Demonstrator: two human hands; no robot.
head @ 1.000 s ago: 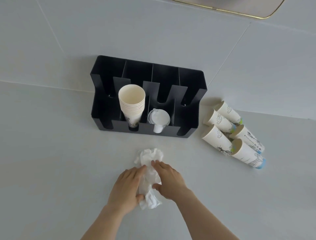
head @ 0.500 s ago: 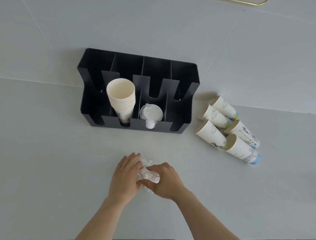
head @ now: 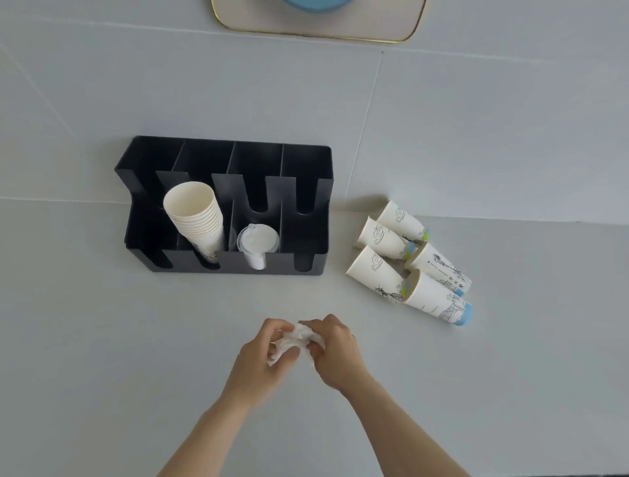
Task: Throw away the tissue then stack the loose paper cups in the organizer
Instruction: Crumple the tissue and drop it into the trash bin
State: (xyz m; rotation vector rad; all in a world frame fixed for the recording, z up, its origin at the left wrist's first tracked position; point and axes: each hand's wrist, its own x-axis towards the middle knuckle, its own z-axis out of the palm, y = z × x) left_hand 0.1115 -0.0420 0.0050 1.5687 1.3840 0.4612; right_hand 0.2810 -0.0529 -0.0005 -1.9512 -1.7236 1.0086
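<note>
A crumpled white tissue (head: 295,338) is bunched between my left hand (head: 260,361) and my right hand (head: 335,354), both closed around it just above the grey counter. Behind them stands the black organizer (head: 306,177) with several compartments. One front slot holds a stack of paper cups (head: 195,218); the slot beside it holds white plastic lids (head: 257,243). To the right of the organizer, several loose paper cups (head: 408,258) lie on their sides in a cluster.
The grey counter (head: 102,340) meets a pale tiled wall behind the organizer. At the top edge a gold-rimmed beige tray (head: 374,20) carries something blue (head: 316,4).
The spread tissue has been gathered into a tight ball between both hands. The hands have drawn closer together, and the view has tilted up to show the tray.
</note>
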